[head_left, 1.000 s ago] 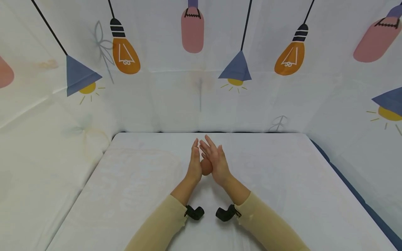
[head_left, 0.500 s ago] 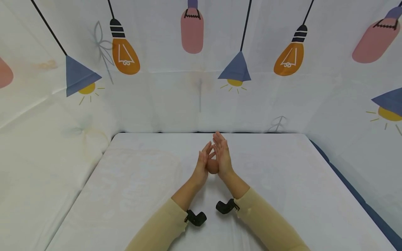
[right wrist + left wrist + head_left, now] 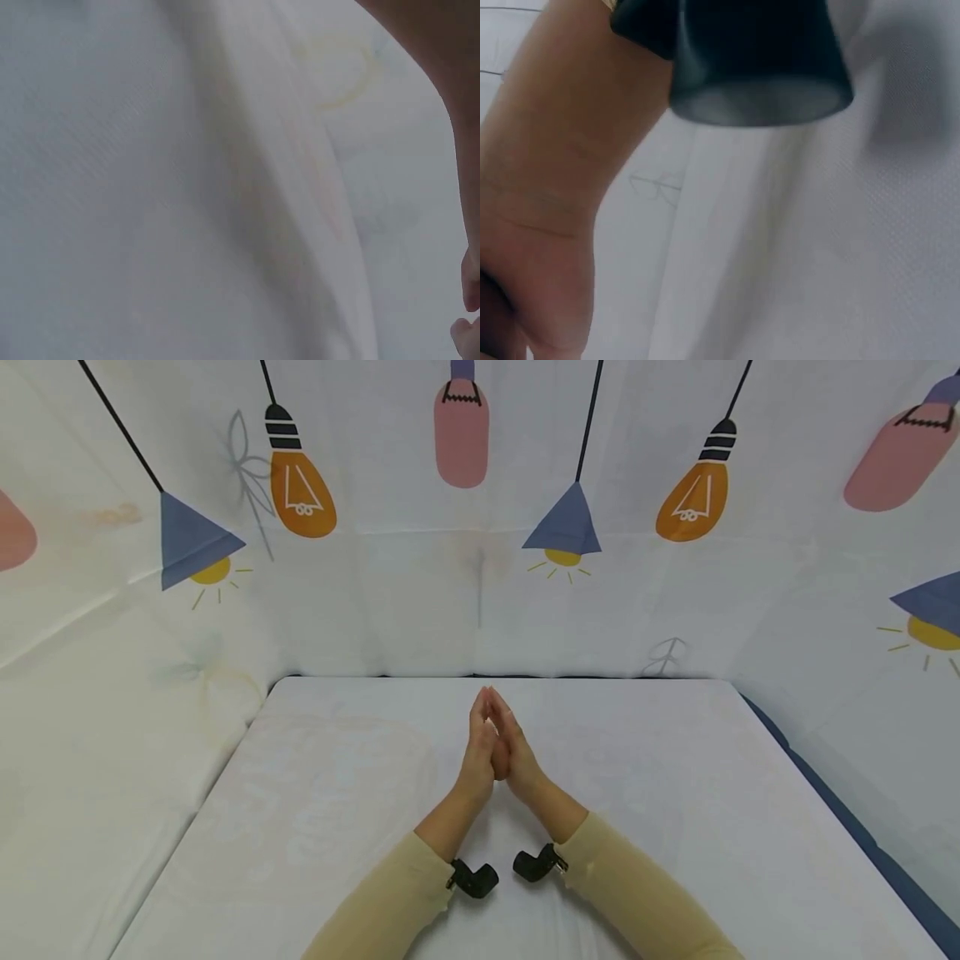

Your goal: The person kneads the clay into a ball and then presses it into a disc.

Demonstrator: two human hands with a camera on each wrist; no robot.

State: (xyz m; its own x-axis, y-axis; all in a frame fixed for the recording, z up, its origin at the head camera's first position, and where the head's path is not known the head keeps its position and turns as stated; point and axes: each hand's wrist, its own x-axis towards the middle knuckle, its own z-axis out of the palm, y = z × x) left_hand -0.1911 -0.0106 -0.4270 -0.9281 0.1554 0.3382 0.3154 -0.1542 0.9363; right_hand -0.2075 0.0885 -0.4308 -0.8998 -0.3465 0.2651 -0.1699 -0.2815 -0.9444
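Note:
In the head view a small reddish-brown ball [image 3: 500, 762] sits between two flat palms, mostly covered by them. My left hand [image 3: 478, 756] presses it from the left, fingers straight and pointing away from me. From the other side my right hand [image 3: 522, 762] presses too, and the fingertips of both hands meet above the ball like a tent. The left wrist view catches the heel of the left hand [image 3: 540, 277], with a dark brown part of the ball [image 3: 496, 322] at the lower left corner. Only the edge of the right forearm [image 3: 469, 150] shows in the right wrist view.
A white-covered table [image 3: 337, 810] lies beneath the hands. Behind it hangs a white cloth [image 3: 405, 602] printed with lamps and bulbs. Black wrist cameras [image 3: 476, 881] jut inward from both cream sleeves [image 3: 390, 902].
Both hands slid against each other around the ball, shifting right and then back left. Their fingertips, staggered before, now meet, and the ball is more covered than earlier.

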